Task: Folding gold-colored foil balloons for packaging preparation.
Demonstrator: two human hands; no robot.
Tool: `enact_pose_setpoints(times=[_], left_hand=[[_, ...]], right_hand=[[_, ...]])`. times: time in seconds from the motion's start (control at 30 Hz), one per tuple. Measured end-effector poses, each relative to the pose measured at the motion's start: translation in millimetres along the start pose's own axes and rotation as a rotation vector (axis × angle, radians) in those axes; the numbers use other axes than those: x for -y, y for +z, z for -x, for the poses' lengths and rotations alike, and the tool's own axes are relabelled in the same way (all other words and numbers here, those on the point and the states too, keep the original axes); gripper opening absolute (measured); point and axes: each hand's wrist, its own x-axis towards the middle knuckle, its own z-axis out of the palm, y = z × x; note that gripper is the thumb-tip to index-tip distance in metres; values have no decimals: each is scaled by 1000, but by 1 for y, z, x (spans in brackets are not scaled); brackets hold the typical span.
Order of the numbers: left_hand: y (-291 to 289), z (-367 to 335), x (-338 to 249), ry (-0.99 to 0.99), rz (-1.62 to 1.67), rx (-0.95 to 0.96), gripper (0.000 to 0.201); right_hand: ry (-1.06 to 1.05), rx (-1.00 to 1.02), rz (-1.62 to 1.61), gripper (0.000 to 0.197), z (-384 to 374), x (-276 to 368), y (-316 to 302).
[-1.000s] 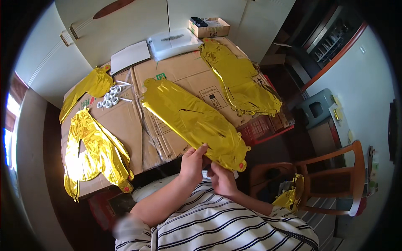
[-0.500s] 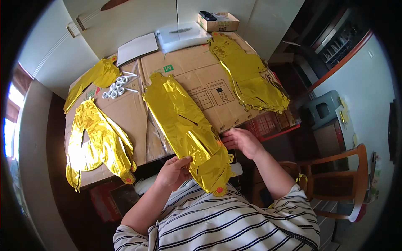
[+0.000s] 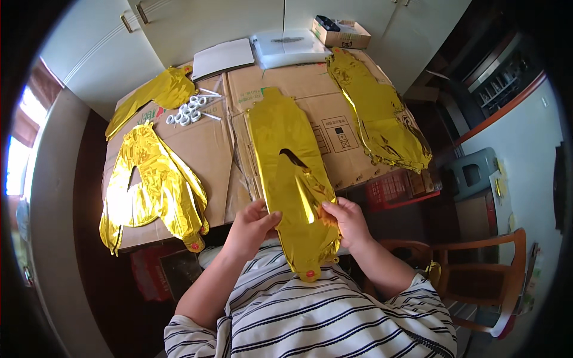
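A flat gold foil balloon (image 3: 283,134) reaches from the cardboard-covered table over its front edge toward my striped shirt. My left hand (image 3: 253,228) pinches its left edge, thumb on top. On the opposite edge my right hand (image 3: 349,223) grips the foil the same way. A dark slit opens in the balloon's middle, and a red spot marks its near end. To the left lies a second gold foil balloon (image 3: 152,173), wrinkled and shining. More gold foil balloons lie at the far left (image 3: 158,95) and in a stack (image 3: 376,110) on the right.
Several white ribbon rolls (image 3: 190,111) and white sticks lie on the cardboard (image 3: 224,161). Along the back are a white sheet (image 3: 223,58), a clear plastic pack (image 3: 289,49) and a small box (image 3: 341,33). A red basket (image 3: 388,190), a wooden chair (image 3: 483,268) and a grey-blue stool (image 3: 471,174) stand at right.
My right hand has come from beside the balloon onto its right edge and gripped it. The balloon is straighter now, with its slit wider open. The whole view has shifted slightly.
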Motion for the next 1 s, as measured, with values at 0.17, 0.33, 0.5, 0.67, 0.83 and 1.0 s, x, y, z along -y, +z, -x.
enact_pose_setpoints(times=[0.17,0.33,0.5,0.67,0.83,1.0], left_hand=[[-3,-18,-11,97,-395,-128,73],[-15,-18,-11,219,-629,-156,79],[-19,-19,-15,241,-660,-170,80],[-20,-21,-10,256,-614,-177,80],[-23,-23,-9,227,-495,-162,80],[-28,-25,-6,253,-512,-151,81]], right_hand=[[98,-23,-56,15,-10,-1,6],[139,27,21,16,-9,5,10],[123,72,17,18,-9,16,16],[68,72,96,15,-14,15,11],[113,81,111,16,-19,17,6],[168,58,71,18,-13,29,13]])
